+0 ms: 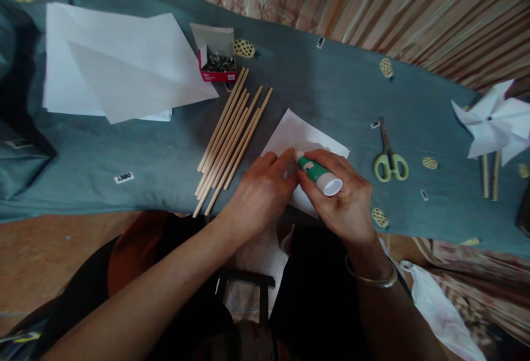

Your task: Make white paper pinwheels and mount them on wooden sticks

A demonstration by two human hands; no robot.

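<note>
The green-and-white cylindrical glue stick [317, 172] sits tilted in the right hand's [344, 187] closed grip, its far end near the left hand's [267, 184] fingertips, above a white paper sheet [300, 129] on the teal tablecloth [331, 85]. The left hand lies over that sheet, fingers bent; whether they pinch anything, I cannot tell. The 2 hands are between pale wooden sticks [232, 143] and green-handled metal scissors [389, 157].

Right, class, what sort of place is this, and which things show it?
Probably a craft workspace, though home or workshop I cannot tell: wooden sticks, a white pinwheel and, in the right hand, a green-and-white tube, likely glue.
</note>
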